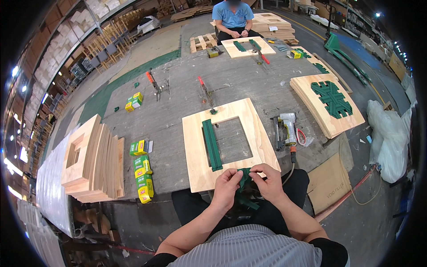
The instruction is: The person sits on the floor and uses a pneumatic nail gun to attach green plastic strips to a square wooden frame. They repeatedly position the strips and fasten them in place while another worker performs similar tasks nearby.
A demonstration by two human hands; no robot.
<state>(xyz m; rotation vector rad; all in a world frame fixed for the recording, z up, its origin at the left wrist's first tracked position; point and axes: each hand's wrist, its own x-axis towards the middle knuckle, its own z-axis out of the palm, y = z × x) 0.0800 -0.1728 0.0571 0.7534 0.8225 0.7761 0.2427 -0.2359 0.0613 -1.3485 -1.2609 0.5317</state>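
Note:
A pale wooden frame with a rectangular opening lies flat before me. One green webbing strap runs along the left side of its opening. At the frame's near edge, my left hand and my right hand pinch a second green webbing strap between fingers and thumbs. Its loose end hangs down toward my lap. Right of the frame rests a staple gun with a hose attached. At the far edge of the frame stands a toggle clamp with a red handle.
Bare wooden frames form a stack at left, beside yellow-and-green boxes. Panels with woven green webbing form another stack at right. Another toggle clamp stands farther back. A person in a blue shirt sits across the table.

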